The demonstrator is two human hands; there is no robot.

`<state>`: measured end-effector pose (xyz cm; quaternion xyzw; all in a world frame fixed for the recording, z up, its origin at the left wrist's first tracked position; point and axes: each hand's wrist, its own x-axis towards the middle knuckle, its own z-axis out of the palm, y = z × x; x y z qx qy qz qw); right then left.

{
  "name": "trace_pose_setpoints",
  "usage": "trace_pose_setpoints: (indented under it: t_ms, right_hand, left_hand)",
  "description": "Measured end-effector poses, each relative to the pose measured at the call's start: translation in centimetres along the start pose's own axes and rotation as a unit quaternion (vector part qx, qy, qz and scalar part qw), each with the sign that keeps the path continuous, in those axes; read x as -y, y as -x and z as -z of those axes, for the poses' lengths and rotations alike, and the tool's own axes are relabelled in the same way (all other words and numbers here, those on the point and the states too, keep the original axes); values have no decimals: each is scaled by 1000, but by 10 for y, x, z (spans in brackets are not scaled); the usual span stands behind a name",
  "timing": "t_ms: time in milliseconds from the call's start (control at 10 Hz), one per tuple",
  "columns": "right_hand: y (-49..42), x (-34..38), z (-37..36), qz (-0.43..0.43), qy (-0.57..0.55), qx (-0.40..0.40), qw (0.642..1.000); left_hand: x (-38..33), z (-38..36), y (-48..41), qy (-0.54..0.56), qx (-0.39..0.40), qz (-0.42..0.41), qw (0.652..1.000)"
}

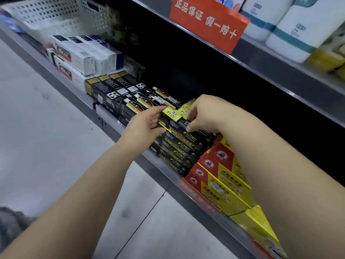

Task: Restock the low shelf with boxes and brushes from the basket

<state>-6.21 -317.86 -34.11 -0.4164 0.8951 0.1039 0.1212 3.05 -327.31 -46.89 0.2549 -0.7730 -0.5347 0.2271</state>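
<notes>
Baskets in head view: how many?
1. A white perforated basket sits at the far left end of the low shelf, beyond the white boxes. Others may be out of frame.

Orange sign [209, 23] on upper shelf [280, 71]: 正品保证 假一赔十. Print on black boxes [183, 144] too blurred.

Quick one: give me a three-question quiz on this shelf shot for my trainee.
1. True or false: the left hand and the right hand both hold the top black-and-yellow box.
2. Which boxes lie just right of the black-and-yellow stack? A: white boxes. B: red-and-yellow boxes. C: blue boxes.
3. Fill in: the perforated basket is coloured ____.
Key: 1 true; 2 B; 3 white.
</notes>
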Motion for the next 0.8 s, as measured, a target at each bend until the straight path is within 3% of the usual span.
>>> trace_pose_setpoints:
  t_ms: [300,700,800]
  right_hand:
    - [6,-9,-8,22,3,3,1000]
    - [6,-12,-12,15,-1,-3,1000]
    - [15,-20,-11,25,-68,-72,995]
  left_hand:
    - [5,-4,-1,-48,-40,-38,997]
    - [7,-8,2,-39,-34,-44,998]
    - [0,-3,5,-62,-20,-29,997]
